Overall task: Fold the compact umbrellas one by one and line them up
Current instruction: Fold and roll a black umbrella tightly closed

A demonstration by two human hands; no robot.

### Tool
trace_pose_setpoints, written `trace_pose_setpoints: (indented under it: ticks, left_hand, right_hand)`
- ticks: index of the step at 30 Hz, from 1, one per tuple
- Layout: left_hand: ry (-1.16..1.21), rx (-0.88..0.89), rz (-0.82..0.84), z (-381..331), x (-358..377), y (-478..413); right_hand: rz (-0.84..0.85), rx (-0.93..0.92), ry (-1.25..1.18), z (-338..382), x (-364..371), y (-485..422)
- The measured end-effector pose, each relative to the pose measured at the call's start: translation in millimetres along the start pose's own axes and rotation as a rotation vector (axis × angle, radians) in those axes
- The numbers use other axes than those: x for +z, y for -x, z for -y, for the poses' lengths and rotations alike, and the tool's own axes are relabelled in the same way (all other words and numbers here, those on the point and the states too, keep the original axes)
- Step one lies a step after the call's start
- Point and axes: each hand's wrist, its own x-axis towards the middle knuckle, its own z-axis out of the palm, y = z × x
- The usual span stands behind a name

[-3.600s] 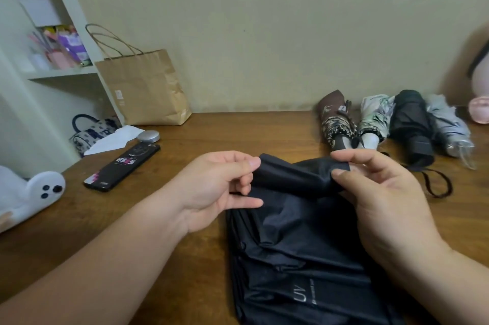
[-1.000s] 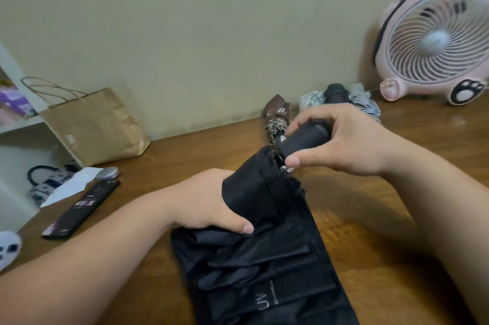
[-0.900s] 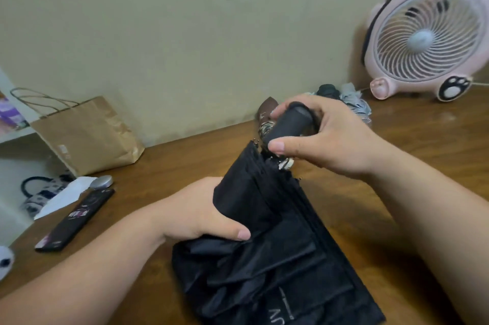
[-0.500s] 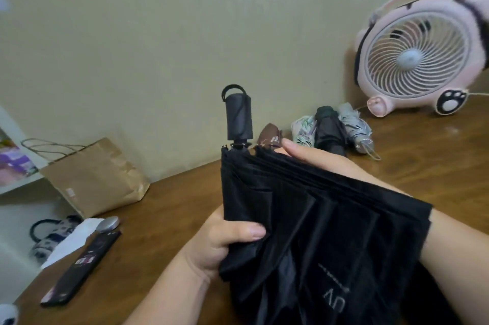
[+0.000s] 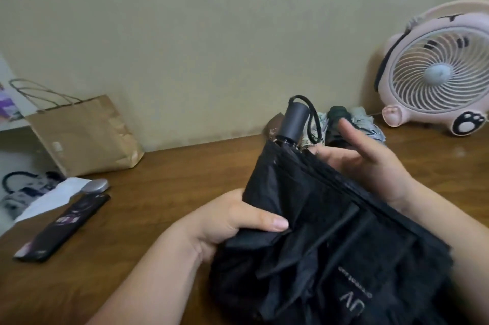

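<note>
Fabric of the black umbrella (image 5: 330, 219) fills the lower right of the frame, its handle (image 5: 295, 123) pointing up at centre above the tabletop (image 5: 172, 171). Your left hand (image 5: 225, 221) grips the bunched canopy, fingers curled round it; your right hand (image 5: 370, 163) lies behind the canopy, fingers (image 5: 346, 129) loosely straight. Folded umbrellas (image 5: 338, 118) lie at the wall beyond the handle, near the pink fan (image 5: 436, 76).

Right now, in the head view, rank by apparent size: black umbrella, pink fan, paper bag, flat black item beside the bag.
1. black umbrella, though nearness to the camera inflates it.
2. pink fan and paper bag: too alike to rank, and the fan is cropped by the frame edge.
3. flat black item.
</note>
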Motion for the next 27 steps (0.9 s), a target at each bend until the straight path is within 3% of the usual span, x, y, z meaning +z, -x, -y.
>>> trace_pose_setpoints:
  ticks: [1,4,8,10,12,13,15,17,19,22,25,27]
  left_hand:
    - [-0.033,-0.018,-0.009,0.4,-2.3,2.2]
    - [-0.036,-0.037,-0.035,3.5,-10.5,5.3]
    - [-0.016,-0.068,-0.019,4.5,-18.1,10.5]
    - [-0.061,-0.095,-0.041,4.2,-18.5,11.5]
    - [-0.116,-0.114,-0.076,2.4,-18.6,12.5]
    - [-0.141,-0.122,-0.094,0.5,-18.8,13.1]
    - [-0.182,-0.142,-0.109,-3.7,-19.2,15.0]
    - [-0.211,-0.170,-0.096,-5.9,-19.3,19.0]
    - [-0.250,-0.185,-0.079,-7.7,-17.6,23.2]
    - [-0.265,-0.180,-0.059,-7.3,-15.5,26.1]
    - [-0.291,-0.198,-0.021,-8.3,-17.1,28.5]
    - [-0.294,-0.186,-0.039,-9.3,-19.5,29.8]
  right_hand:
    - [0.153,0.032,0.023,-2.6,6.4,0.5]
    - [0.266,0.015,-0.062,-1.4,10.1,1.2]
    - [0.202,-0.239,-0.084,26.2,20.4,6.3]
    - [-0.010,-0.466,0.316,41.3,27.9,13.5]
    - [-0.167,-0.686,1.066,55.0,44.4,18.7]
    - [-0.123,-0.715,1.460,61.2,57.4,17.6]
    - [0.138,-0.544,2.034,64.8,87.3,10.4]
    - [0.297,-0.311,2.330,54.7,108.5,-7.8]
    - [0.392,-0.071,2.380,42.7,125.9,-22.1]
    - [0.463,0.379,2.115,49.5,152.3,-32.4]
    - [0.381,0.505,1.911,63.6,173.0,-48.2]
    - [0.441,0.453,2.186,54.6,177.2,-56.3]
